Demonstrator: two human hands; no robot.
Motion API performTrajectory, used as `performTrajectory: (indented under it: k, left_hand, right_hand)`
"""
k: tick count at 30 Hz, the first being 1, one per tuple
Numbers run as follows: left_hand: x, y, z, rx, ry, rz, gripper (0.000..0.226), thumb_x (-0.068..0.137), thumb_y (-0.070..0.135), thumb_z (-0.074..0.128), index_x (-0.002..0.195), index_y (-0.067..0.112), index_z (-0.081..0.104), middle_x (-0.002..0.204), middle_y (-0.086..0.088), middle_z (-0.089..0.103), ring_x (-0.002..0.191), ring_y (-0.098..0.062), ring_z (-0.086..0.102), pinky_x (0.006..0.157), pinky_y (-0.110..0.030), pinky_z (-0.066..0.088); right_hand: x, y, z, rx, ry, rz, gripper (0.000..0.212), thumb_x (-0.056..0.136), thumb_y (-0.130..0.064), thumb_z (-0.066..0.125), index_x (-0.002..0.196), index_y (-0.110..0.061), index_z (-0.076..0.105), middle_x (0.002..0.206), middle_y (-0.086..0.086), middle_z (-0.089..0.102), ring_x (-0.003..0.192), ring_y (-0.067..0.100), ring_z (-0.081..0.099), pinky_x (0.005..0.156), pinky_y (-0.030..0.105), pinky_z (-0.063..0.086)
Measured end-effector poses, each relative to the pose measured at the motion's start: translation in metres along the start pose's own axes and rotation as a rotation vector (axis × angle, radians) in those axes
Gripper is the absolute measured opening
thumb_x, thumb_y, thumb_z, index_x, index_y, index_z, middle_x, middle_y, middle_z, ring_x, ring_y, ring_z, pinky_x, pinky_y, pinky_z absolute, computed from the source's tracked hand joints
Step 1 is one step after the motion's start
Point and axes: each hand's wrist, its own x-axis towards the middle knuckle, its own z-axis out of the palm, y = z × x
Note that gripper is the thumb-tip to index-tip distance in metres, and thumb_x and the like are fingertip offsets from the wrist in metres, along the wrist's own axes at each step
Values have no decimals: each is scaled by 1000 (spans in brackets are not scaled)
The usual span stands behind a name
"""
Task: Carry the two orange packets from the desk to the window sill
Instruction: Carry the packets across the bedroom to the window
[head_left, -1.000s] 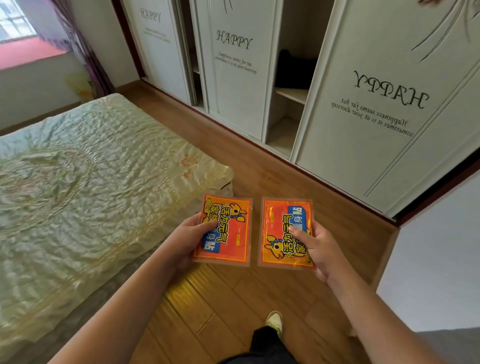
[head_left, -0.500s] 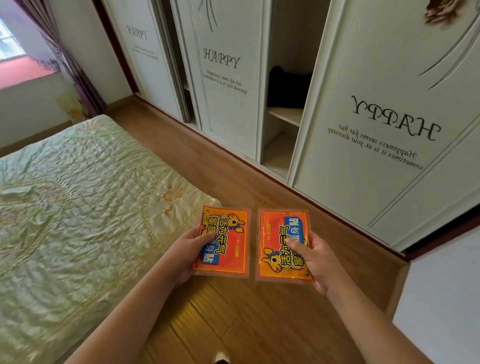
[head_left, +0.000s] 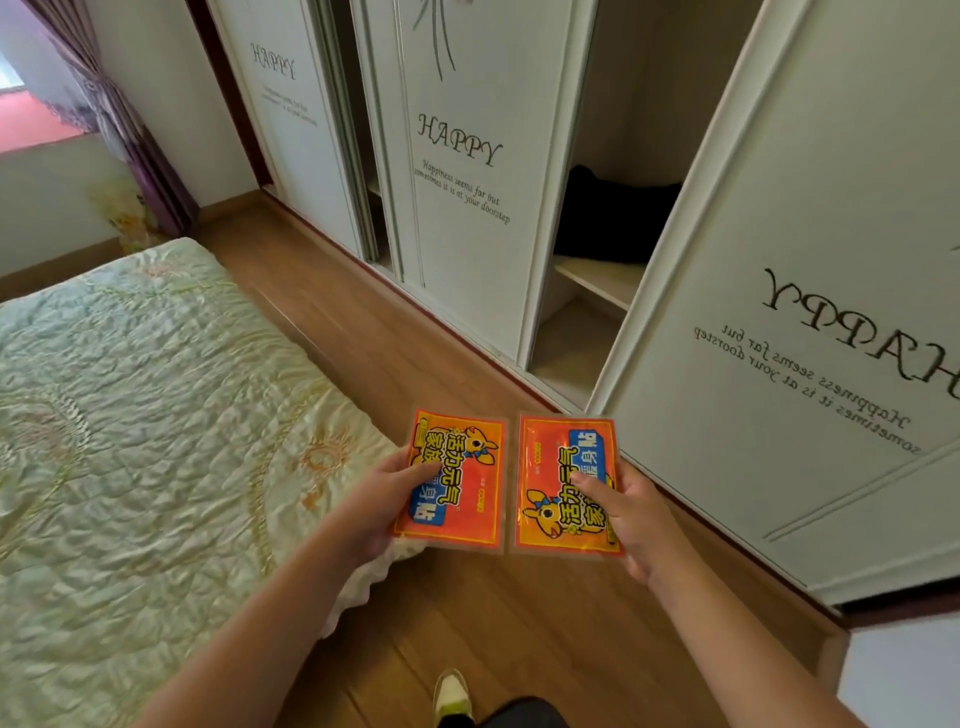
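I hold two flat orange packets side by side in front of me, above the wooden floor. My left hand (head_left: 382, 501) grips the left orange packet (head_left: 462, 480) by its left edge, thumb on top. My right hand (head_left: 631, 517) grips the right orange packet (head_left: 558, 486) by its right edge. Both packets show yellow cartoon print and a blue label. The window sill (head_left: 36, 124), reddish and bright, lies far off at the upper left, beyond the bed.
A bed with a pale green quilt (head_left: 135, 415) fills the left. A white sliding wardrobe (head_left: 779, 260) runs along the right, one bay open with a dark item (head_left: 613, 218) on a shelf. A purple curtain (head_left: 119, 124) hangs beside the window. A strip of wooden floor (head_left: 353, 312) leads between bed and wardrobe.
The view has moved forward along the floor strip between bed and wardrobe; the wardrobe looks nearer and the window has slid toward the left edge. Both hands keep the same hold on the packets.
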Motion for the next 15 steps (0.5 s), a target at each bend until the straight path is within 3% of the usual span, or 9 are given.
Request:
performTrajectory:
  k: [15]
  left_hand:
    - [190,112,1,-5,41,-5,15,94,14,60,107,18,66,91,-9,80,77,-24,77,56,-32,61]
  right_hand:
    - [218,-87,11,-10,-78,15,27,85,-21,75,110,-23,66,92,5,82,80,27,80,57,35,62]
